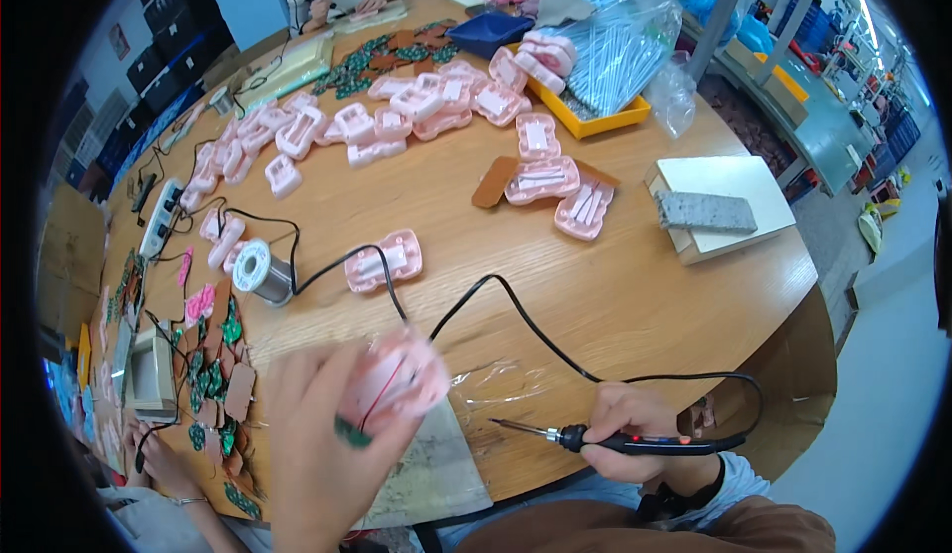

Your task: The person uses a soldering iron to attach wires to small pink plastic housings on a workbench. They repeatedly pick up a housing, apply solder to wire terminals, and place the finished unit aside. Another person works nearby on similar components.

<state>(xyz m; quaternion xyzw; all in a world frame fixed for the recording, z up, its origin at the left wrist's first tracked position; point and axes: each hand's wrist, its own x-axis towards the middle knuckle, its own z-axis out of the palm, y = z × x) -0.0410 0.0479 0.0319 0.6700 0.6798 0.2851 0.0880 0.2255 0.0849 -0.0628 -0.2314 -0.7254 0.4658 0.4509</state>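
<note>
My left hand (327, 434) grips a pink plastic shell (412, 379), lifted above the table and a little blurred. A thin red wire crosses the shell, and a bit of green circuit board (352, 432) shows at its lower edge. In my right hand (635, 429) is a black soldering iron (635, 442), held like a pen, its metal tip pointing left and apart from the shell. The iron's black cord loops behind it across the table. Beneath the shell lies a stained grey cloth or sheet (451, 474). Another pink shell (384, 260) rests just beyond my left hand.
A solder spool (263, 272) stands left of centre, near a pile of circuit boards (213, 384). Many pink shells (416, 97) lie farther back. A yellow tray (595, 122) holds bagged light-blue sticks. At right, a grey block (706, 212) sits on a pale box (734, 181). Other people work nearby.
</note>
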